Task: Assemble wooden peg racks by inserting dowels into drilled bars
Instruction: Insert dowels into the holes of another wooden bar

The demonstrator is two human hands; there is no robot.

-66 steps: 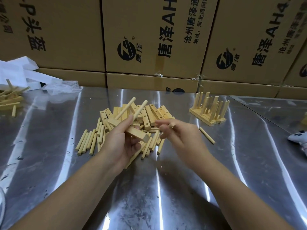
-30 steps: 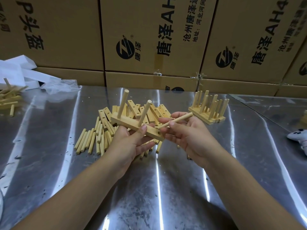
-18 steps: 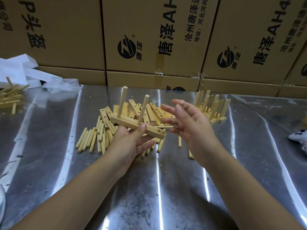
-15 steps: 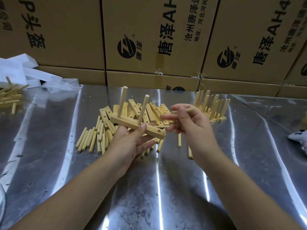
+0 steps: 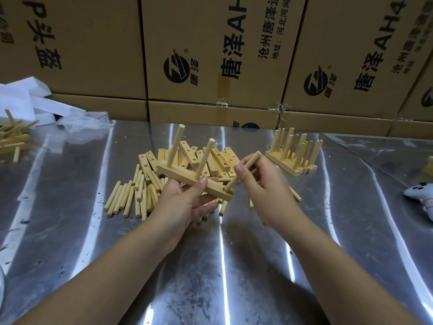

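Note:
My left hand (image 5: 185,202) grips a drilled wooden bar (image 5: 180,175) from below, thumb on its near side. Two dowels (image 5: 174,146) stand upright in the bar. My right hand (image 5: 264,184) pinches a third dowel (image 5: 241,172), tilted, with its lower tip at the hole near the bar's right end. Behind the hands lies a pile of loose drilled bars (image 5: 218,158). Loose dowels (image 5: 131,195) lie on the metal table to the left of the hands.
Several finished peg racks (image 5: 295,152) stand at the back right. More wooden pieces (image 5: 11,139) and white foam (image 5: 28,102) sit far left, next to crumpled plastic (image 5: 82,120). A white game controller (image 5: 421,195) lies at the right edge. Cardboard boxes (image 5: 210,55) wall the back.
My right hand turned the third dowel from lying sideways to tilted upright and brought its tip down to the bar's right end hole. The left hand kept the bar nearly still.

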